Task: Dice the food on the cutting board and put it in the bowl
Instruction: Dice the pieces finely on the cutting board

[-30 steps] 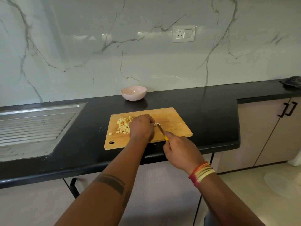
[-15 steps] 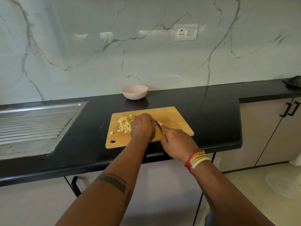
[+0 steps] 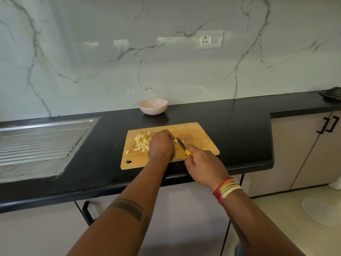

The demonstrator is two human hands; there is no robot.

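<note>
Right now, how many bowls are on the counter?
1. The bowl stands at the back of the counter, by the wall, behind the board. Nothing in view hides another.

Pale diced food (image 3: 142,143) lies heaped on the left of the wooden cutting board (image 3: 201,139), the empty pink bowl (image 3: 153,106) standing behind.

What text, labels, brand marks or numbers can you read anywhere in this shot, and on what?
None readable.
Knife: no brand mark visible on blade or yellow handle.
Wall socket: no lettering legible.
Bowl and cutting board: plain, no print.
</note>
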